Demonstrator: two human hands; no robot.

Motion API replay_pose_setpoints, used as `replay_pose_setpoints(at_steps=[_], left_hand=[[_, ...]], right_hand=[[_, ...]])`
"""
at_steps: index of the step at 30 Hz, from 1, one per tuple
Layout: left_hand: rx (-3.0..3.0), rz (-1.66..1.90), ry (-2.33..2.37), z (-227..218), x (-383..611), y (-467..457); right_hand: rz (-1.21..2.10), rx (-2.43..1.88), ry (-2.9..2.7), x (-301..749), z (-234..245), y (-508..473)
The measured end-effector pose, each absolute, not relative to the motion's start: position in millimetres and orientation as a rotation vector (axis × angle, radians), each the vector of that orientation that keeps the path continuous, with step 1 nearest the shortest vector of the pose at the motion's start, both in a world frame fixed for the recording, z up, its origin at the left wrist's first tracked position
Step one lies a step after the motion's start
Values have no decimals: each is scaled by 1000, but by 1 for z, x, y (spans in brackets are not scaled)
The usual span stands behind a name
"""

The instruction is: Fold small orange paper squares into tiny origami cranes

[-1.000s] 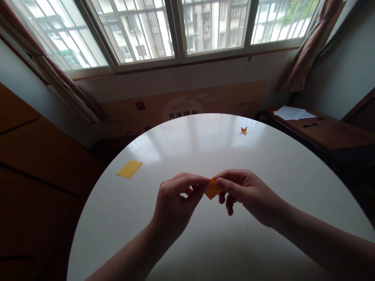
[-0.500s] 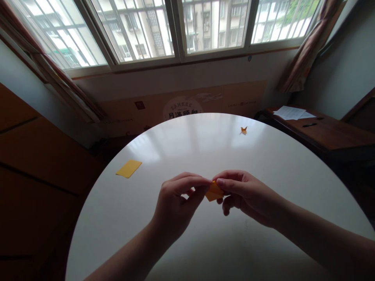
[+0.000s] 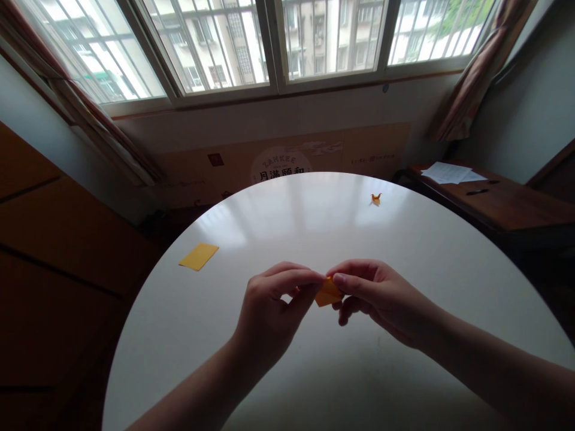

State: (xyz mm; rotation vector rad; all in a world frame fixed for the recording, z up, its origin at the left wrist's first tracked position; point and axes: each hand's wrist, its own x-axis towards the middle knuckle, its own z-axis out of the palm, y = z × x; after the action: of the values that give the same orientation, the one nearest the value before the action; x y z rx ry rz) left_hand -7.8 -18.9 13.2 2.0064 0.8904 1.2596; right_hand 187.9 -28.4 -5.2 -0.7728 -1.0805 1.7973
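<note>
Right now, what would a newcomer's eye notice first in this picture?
Probably the folded orange paper, pinched by the left hand and right hand over the white table. Next, the yellow paper on the table's left side, and the small orange figure near its far edge.

Worn on the person's head, facing forward and steeply down across the round, glossy white surface. Near the bare left hand and bare right hand, framing both just below the middle. Wide enough to reach the barred, pale-framed glass window along the top, between draped reddish fabric curtains.
</note>
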Motion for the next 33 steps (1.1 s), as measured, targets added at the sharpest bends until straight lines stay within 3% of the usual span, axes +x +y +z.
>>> replay_pose_setpoints(at_steps=[21,33], left_hand=[[2419,1380,769,14,-9,-18],[1593,1138,1000,15,-4,-20]], right_hand=[[1354,-980,-1384,186,-3,-34],[1159,-978,-1292,187,-2,-36]])
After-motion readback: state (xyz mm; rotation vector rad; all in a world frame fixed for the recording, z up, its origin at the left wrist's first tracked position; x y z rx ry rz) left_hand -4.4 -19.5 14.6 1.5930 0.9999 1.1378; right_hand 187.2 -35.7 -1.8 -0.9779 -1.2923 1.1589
